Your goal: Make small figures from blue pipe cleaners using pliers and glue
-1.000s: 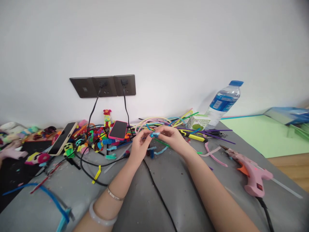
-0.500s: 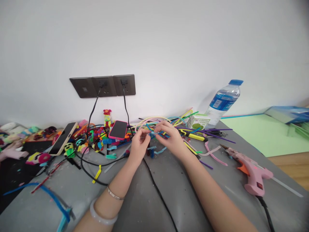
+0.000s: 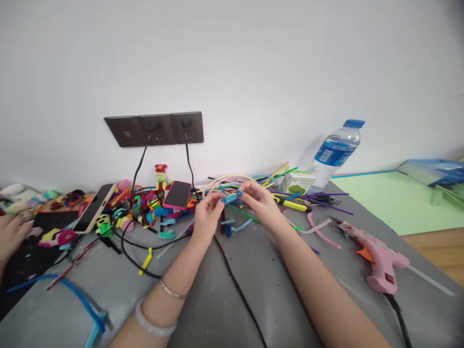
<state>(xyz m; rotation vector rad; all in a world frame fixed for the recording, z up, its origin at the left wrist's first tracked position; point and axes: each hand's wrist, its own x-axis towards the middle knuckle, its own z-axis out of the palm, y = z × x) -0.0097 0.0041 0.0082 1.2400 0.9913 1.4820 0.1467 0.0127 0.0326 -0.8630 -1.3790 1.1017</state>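
Between my two hands is a small light-blue bundle of fuzzy pipe cleaner (image 3: pixel 229 198), held up over the table's middle. My left hand (image 3: pixel 207 215) pinches its left end with thumb and fingers. At its right end, my right hand (image 3: pixel 261 205) grips it between thumb and index finger, near a darker blue bit. Just below lie short light-blue pipe cleaner pieces (image 3: pixel 242 225) and a dark blue one. Long pipe cleaners (image 3: pixel 232 180) in several colours are heaped behind my hands.
A pink glue gun (image 3: pixel 382 263) lies right, a tilted water bottle (image 3: pixel 335 152) leans against the wall, beside a small box (image 3: pixel 297 182). Left are two phones (image 3: pixel 177 195), colourful pipe cleaner pieces and black cables (image 3: pixel 235 280). Another person's hand (image 3: pixel 12 234) is at the far left.
My fingers have shifted apart, and more of the light-blue bundle shows between them. Another person's hand has come into view at the far left, where a pink object was.
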